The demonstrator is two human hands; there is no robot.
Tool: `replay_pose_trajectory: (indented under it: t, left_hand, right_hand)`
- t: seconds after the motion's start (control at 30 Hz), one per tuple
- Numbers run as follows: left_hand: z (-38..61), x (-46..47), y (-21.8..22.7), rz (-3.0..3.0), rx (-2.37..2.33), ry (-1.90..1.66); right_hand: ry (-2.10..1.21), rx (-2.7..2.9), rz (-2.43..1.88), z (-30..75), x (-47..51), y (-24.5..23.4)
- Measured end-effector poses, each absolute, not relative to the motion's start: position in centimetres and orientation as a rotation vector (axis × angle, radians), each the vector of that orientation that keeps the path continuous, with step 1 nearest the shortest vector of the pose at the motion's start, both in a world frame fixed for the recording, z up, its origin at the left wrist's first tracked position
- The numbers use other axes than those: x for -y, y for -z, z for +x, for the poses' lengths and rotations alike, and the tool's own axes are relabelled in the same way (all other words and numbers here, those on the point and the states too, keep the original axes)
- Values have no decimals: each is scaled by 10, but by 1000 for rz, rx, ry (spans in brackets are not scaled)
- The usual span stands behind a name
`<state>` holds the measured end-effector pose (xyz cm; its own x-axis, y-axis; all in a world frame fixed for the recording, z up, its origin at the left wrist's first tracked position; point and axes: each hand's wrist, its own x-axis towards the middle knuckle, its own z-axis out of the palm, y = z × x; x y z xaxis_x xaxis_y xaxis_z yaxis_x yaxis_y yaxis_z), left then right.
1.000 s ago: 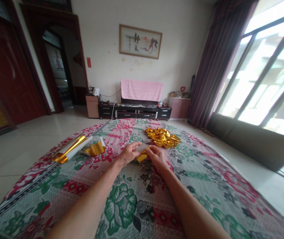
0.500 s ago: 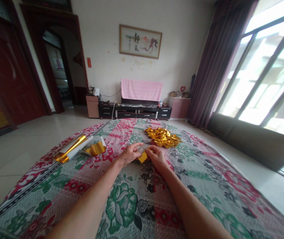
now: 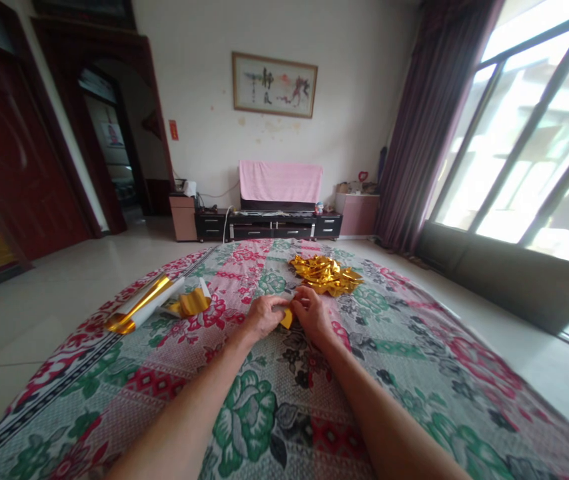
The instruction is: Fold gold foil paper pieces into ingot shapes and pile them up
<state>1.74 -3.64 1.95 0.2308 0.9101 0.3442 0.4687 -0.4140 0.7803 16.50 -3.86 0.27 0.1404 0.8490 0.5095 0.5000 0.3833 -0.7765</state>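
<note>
Between my hands is a small piece of gold foil paper [image 3: 287, 319], its lower part showing below the fingers. My left hand [image 3: 265, 316] pinches it from the left, fingers pressed together. From the right, my right hand [image 3: 310, 311] grips it with thumb and bent fingers. The fingertips almost meet and hide the paper's upper part. Just beyond my right hand lies a heap of folded gold foil pieces [image 3: 327, 275]. Over to the left are a loose roll of gold foil paper [image 3: 147, 303], white on its other side, and a few curled gold sheets [image 3: 194, 303].
A flowered cloth [image 3: 244, 413] covers the round-edged surface under my arms. Past its far edge stand a low black cabinet [image 3: 259, 229] and a screen under a pink cloth [image 3: 281, 181]. A window [image 3: 529, 140] and a purple curtain [image 3: 419, 133] are at the right.
My fingers have closed in over the gold paper. Its pale side, visible earlier between the hands, is now hidden, and less of the gold shows. The view has shifted slightly.
</note>
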Motion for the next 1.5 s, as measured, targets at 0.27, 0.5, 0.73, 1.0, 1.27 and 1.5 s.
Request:
replay_pose_trajectory:
  t: [0.27,0.5,0.73,1.0,1.27,1.5]
  left_hand:
    - [20,38,-20,2103,-1380,-1063]
    - [21,39,-19,2234,-1382,-984]
    - [12,37,-18,2369,-1437,-929]
    - [10,33,-26,2217,-1582,-837]
    - [18,18,-38,2126,-1863,-587]
    - [23,14,-55,2078,-1988,-379]
  right_hand:
    - [-99,1764,-1311,162,50,-9]
    - [-63,1958,-1377,160,53,-7]
    - [5,2027,-1400,158,56,-11]
    - [34,2088,-1395,158,57,-12]
    - [30,2076,-1390,158,57,-11]
    - [-21,2118,-1288,160,55,-12]
